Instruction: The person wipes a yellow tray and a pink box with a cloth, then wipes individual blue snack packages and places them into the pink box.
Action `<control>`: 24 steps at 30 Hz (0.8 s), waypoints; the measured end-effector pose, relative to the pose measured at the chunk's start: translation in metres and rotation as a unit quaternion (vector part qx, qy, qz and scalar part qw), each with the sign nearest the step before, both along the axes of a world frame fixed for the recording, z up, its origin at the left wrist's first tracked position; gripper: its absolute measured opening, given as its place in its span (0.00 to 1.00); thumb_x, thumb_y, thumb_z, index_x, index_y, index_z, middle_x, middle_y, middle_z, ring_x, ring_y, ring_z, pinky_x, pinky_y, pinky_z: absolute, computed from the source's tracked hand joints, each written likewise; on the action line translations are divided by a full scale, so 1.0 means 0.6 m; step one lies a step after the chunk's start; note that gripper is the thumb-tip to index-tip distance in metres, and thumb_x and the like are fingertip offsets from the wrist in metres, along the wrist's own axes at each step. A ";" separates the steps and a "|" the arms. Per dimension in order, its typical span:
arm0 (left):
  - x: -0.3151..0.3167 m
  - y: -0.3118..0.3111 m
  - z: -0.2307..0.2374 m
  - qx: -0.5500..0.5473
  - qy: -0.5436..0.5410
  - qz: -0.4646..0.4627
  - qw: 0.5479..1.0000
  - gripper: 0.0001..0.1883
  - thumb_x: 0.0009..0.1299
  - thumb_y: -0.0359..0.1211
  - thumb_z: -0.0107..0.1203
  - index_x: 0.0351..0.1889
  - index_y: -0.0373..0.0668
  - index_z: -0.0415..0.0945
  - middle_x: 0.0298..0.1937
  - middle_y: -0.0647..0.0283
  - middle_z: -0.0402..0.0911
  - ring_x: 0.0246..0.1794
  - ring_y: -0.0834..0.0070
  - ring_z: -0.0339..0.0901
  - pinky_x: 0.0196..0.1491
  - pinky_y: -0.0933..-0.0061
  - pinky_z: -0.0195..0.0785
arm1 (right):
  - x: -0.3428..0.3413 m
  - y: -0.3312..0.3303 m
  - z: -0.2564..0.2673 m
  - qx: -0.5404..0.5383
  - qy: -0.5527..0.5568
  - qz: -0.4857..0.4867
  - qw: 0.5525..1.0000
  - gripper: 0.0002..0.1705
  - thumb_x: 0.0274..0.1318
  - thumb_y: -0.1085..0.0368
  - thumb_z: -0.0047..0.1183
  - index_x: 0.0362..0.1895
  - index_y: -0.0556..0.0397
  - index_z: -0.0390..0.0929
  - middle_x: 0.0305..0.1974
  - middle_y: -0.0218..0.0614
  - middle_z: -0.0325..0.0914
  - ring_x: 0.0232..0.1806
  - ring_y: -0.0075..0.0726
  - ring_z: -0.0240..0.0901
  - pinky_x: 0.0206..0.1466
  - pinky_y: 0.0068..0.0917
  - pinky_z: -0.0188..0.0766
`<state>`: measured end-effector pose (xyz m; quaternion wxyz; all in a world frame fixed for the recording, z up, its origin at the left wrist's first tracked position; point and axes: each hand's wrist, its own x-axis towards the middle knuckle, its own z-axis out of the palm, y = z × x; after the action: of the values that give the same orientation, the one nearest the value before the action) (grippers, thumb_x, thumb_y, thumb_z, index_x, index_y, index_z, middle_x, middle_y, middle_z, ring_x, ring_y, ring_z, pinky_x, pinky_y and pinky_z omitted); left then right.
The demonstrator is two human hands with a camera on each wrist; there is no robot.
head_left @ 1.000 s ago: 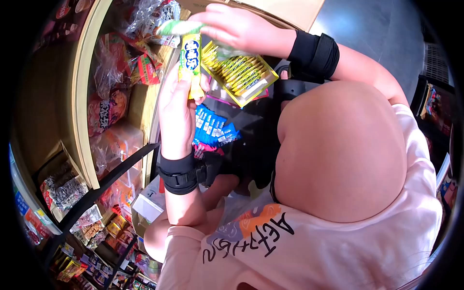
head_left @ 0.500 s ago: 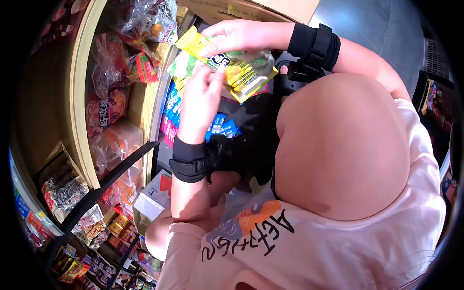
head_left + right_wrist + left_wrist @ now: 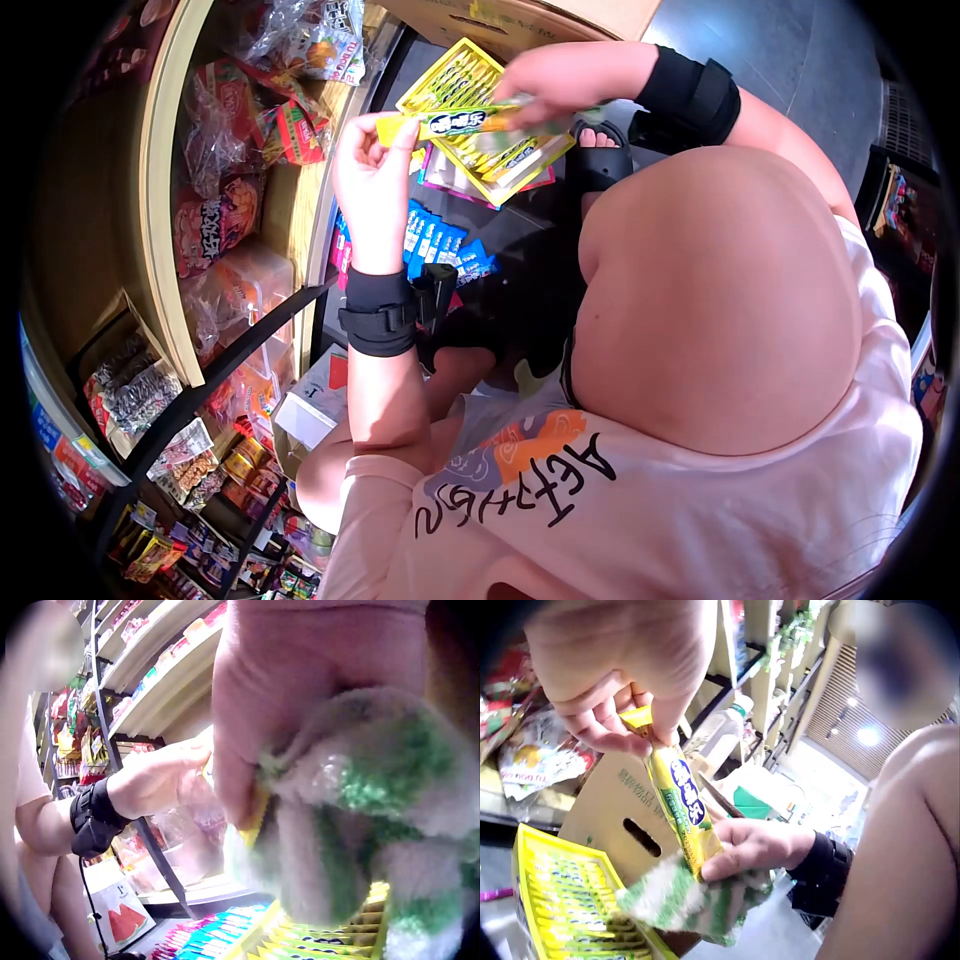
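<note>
A yellow packet (image 3: 458, 123) (image 3: 679, 795) stretches between both hands above a yellow-rimmed box (image 3: 497, 202) (image 3: 526, 900) of similar packets. My left hand (image 3: 375, 190) (image 3: 622, 667) pinches one end between thumb and fingers. At the other end, my right hand (image 3: 565, 80) (image 3: 756, 846) grips the packet, thumb on its face, together with a green-and-white striped fluffy cloth (image 3: 697, 900) (image 3: 397, 772). In the head view the right hand and cloth are blurred. The cloth hides most of the right fingers in the right wrist view.
Blue packets (image 3: 430, 240) lie beside the box on the dark floor. A cardboard carton (image 3: 520, 28) stands beyond it. Bagged snacks (image 3: 220, 225) fill the wooden shelf on the left. A white carton (image 3: 305, 420) stands near my left forearm, and a sandalled foot (image 3: 600, 150) beside the box.
The packet has turned from upright to sideways. After coming together over the box, my hands have moved apart; the left is back to the left, the right has shifted right with the cloth.
</note>
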<state>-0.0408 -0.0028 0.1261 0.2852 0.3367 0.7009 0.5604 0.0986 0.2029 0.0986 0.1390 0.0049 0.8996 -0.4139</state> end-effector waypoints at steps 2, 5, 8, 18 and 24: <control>-0.012 -0.018 -0.035 0.014 -0.072 0.006 0.997 0.08 0.68 0.26 0.55 0.42 0.37 0.68 0.36 0.62 0.79 0.33 0.82 0.77 0.39 0.83 0.71 | 0.023 -0.001 0.033 0.078 -0.126 0.046 0.988 0.14 0.49 0.59 0.54 0.30 0.59 0.77 0.23 0.45 0.74 0.27 0.48 0.72 0.34 0.39 0.69; 0.001 -0.036 -0.089 -0.025 -0.137 -0.008 0.990 0.08 0.68 0.26 0.56 0.40 0.38 0.68 0.35 0.62 0.79 0.33 0.81 0.77 0.39 0.82 0.70 | 0.056 0.003 -0.005 0.138 -0.157 0.074 0.975 0.11 0.40 0.63 0.51 0.24 0.59 0.78 0.20 0.46 0.74 0.27 0.53 0.72 0.32 0.42 0.69; 0.032 -0.042 -0.132 -0.090 -0.096 -0.060 0.989 0.08 0.66 0.24 0.57 0.38 0.38 0.67 0.34 0.63 0.78 0.34 0.82 0.77 0.37 0.84 0.69 | 0.065 0.001 -0.022 0.178 -0.143 0.063 0.972 0.11 0.38 0.65 0.50 0.26 0.58 0.79 0.23 0.48 0.75 0.30 0.56 0.73 0.34 0.42 0.70; 0.081 -0.044 -0.192 -0.165 0.359 -0.124 0.910 0.10 0.55 0.34 0.63 0.32 0.43 0.75 0.29 0.59 0.74 0.38 0.62 0.72 0.43 0.62 0.60 | 0.068 -0.013 -0.067 0.043 -0.155 0.060 0.985 0.22 0.42 0.65 0.50 0.46 0.53 0.77 0.32 0.48 0.78 0.37 0.53 0.74 0.41 0.41 0.70; 0.081 -0.037 -0.185 -0.202 0.475 -0.207 0.831 0.08 0.57 0.37 0.61 0.27 0.44 0.79 0.27 0.61 0.71 0.37 0.62 0.70 0.41 0.62 0.60 | 0.068 -0.019 -0.080 0.071 -0.150 0.069 0.984 0.22 0.43 0.64 0.49 0.47 0.51 0.77 0.34 0.47 0.78 0.38 0.51 0.75 0.43 0.39 0.71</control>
<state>0.0076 -0.0253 0.0148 0.0879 0.6332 0.7618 0.1049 0.1393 0.1915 0.0507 0.3000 0.0152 0.8937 -0.3333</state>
